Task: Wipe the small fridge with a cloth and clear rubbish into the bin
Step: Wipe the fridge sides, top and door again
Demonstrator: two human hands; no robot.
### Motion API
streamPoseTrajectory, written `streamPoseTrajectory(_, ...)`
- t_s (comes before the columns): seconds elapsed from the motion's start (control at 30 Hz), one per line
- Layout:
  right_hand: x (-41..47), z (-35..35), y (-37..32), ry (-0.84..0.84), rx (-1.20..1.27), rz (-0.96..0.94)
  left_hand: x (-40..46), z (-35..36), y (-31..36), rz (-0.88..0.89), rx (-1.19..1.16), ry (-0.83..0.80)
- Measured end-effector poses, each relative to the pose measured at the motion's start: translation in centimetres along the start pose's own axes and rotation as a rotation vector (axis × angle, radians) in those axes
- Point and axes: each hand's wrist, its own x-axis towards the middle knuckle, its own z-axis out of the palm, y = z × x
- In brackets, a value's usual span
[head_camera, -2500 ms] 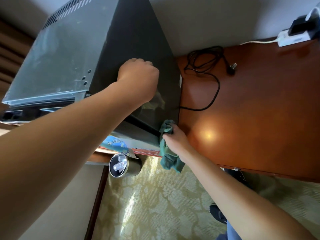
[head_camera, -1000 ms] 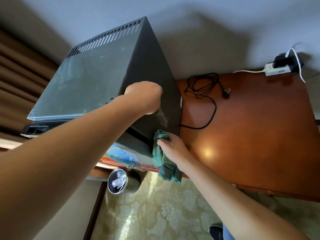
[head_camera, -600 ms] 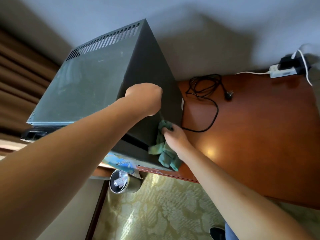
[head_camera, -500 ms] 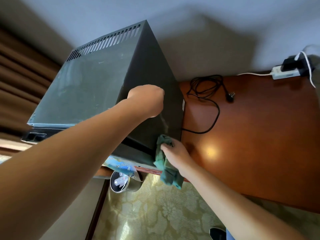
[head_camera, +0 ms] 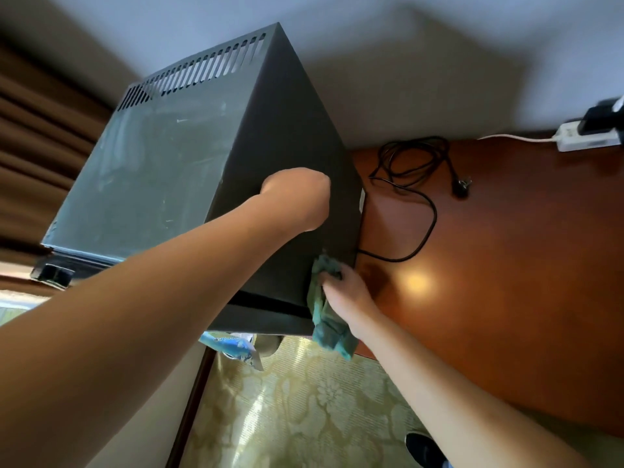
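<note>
The small dark fridge (head_camera: 152,170) stands on a red-brown wooden desk (head_camera: 506,265), seen from above with its vented top towards me. My left hand (head_camera: 297,197) rests as a fist against the fridge's right side near the top edge; its fingers are hidden. My right hand (head_camera: 347,292) grips a green cloth (head_camera: 326,322) and presses it to the lower corner of that side. The cloth's tail hangs past the desk edge.
A black cord with its plug (head_camera: 418,204) lies loose on the desk beside the fridge. A white power strip (head_camera: 587,140) sits at the far right. A blue wrapper (head_camera: 233,344) pokes out under the fridge front. Patterned carpet (head_camera: 304,417) and brown curtains (head_camera: 33,146) border the desk.
My right hand has rubbed the cloth up and down the fridge's lower right corner. The left fist stayed on the side. The round container below is now almost hidden.
</note>
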Motion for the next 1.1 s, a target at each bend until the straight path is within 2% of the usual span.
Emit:
streamPoseTrajectory(0.1, -1.7, 0.1, 0.1, -0.083, -0.036, 0.055, 0.9, -0.4, 0.9, -0.013, 0.004, -0.052)
streamPoseTrajectory(0.23, 0.0, -0.2, -4.5, -0.086, 0.043, -0.112, 2.1, -1.1, 1.8, -0.023, 0.019, -0.037)
streamPoseTrajectory(0.3, 2.2, -0.8, -5.7, -0.044, 0.071, -0.137, 2.8, -1.0, 2.2, -0.009, 0.040, -0.015)
streamPoseTrajectory(0.4, 5.6, -1.6, -2.7, 0.019, 0.013, -0.039, 3.9, -0.8, 3.2, -0.003, 0.059, -0.043)
streamPoseTrajectory(0.5, 3.6, -1.5, 0.5, -0.028, -0.057, 0.095, 5.2, -0.9, 3.9, -0.007, 0.054, -0.101)
streamPoseTrajectory(0.57, 1.2, -0.7, 1.2, -0.089, -0.097, 0.115, 5.8, -1.0, 4.1, -0.009, 0.057, -0.127)
streamPoseTrajectory(0.67, -0.7, -0.1, -0.7, -0.132, -0.128, -0.008, 6.8, -1.5, 4.3, 0.003, 0.092, -0.122)
streamPoseTrajectory(0.77, 2.2, -0.6, -4.8, -0.116, -0.059, -0.116, 7.7, -2.2, 4.0, 0.030, 0.151, -0.054)
streamPoseTrajectory(0.87, 6.3, -1.9, -5.8, -0.014, -0.086, -0.126, 8.3, -2.9, 3.9, 0.049, 0.183, -0.007)
streamPoseTrajectory(0.97, 7.7, -2.5, -2.9, 0.035, -0.112, 0.019, 8.8, -3.5, 3.8, 0.055, 0.192, -0.021)
streamPoseTrajectory(1.1, 3.5, -1.1, 0.2, -0.040, -0.063, 0.179, 9.3, -4.2, 3.2, 0.054, 0.166, -0.022)
